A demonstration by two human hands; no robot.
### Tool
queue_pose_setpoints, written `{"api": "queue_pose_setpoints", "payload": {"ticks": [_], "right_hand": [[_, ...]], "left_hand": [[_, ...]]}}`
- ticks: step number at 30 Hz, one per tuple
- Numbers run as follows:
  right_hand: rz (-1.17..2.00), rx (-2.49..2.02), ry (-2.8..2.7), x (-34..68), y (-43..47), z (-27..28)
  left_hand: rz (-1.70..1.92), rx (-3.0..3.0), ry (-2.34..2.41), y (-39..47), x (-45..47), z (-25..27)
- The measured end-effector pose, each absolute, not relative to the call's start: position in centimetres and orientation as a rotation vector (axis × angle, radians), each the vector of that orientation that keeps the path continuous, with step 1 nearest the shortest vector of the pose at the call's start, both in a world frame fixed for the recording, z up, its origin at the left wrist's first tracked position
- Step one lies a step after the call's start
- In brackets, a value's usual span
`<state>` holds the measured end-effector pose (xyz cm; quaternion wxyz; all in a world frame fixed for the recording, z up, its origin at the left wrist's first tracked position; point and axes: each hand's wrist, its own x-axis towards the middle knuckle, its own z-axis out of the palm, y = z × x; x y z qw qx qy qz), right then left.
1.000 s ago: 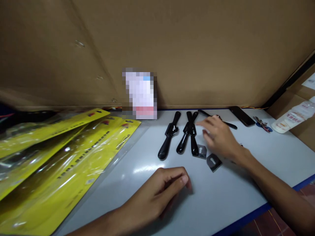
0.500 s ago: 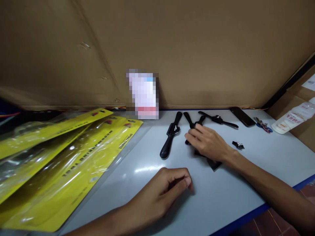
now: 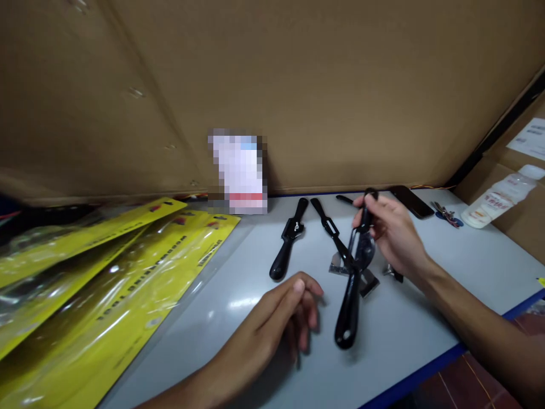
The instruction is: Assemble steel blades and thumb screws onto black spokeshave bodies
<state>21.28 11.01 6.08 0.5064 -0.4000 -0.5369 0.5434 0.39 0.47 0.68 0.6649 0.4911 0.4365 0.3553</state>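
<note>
A black spokeshave (image 3: pixel 350 304) hangs tilted above the table, its upper handle pinched in my right hand (image 3: pixel 395 230). My left hand (image 3: pixel 286 311) hovers to its left with loosely curled fingers apart and nothing in them. Beyond my left hand, another black spokeshave (image 3: pixel 292 230) lies on the table with a small fitting at its middle. A slim black spokeshave body (image 3: pixel 327 223) lies beside it, partly behind the held one. Small metal blades (image 3: pixel 369 286) rest beneath the held tool. A further black handle (image 3: pixel 346 200) is mostly hidden by my right hand.
Yellow blister-pack cards (image 3: pixel 140 307) with clear plastic cover the left side. A blurred-out upright item (image 3: pixel 240 173) leans against the cardboard wall (image 3: pixel 319 96). To the right are a phone (image 3: pixel 412 201), keys (image 3: pixel 446 214), a white bottle (image 3: pixel 498 199) and a small dark metal part (image 3: pixel 394 274).
My right hand has lifted a spokeshave off the table and brought it slightly right and nearer. My left hand's fingers have loosened. The view has shifted slightly.
</note>
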Motion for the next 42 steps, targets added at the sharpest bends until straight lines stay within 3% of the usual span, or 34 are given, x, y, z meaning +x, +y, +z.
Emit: {"api": "queue_pose_setpoints", "payload": {"ticks": [4, 7, 14, 19, 29, 33, 42], "right_hand": [[1.675, -0.874, -1.341, 19.0, 9.1, 4.7], [1.737, -0.821, -1.497, 19.0, 8.8, 4.9], [0.650, -1.143, -2.516, 22.2, 10.8, 6.4], [0.608, -0.896, -2.915, 22.3, 10.5, 6.2], [0.261, -1.440, -2.898, 21.5, 9.6, 6.4], [0.380, -1.583, -2.787, 21.2, 9.2, 6.1], [1.054, -1.483, -2.483, 22.2, 11.1, 4.7]], "left_hand": [[0.678, 1.131, 0.914, 0.3, 0.1, 0.4], [0.690, 1.057, 0.998, 0.4, -0.2, -0.2], [0.743, 0.960, 1.067, 1.0, -0.2, 0.2], [0.729, 0.952, 1.080, 1.2, -0.2, 0.6], [0.702, 0.953, 1.091, 0.9, -0.3, 1.0], [0.713, 0.971, 1.068, 0.8, -0.5, 0.9], [0.770, 1.039, 1.052, 0.9, -0.1, 1.7]]}}
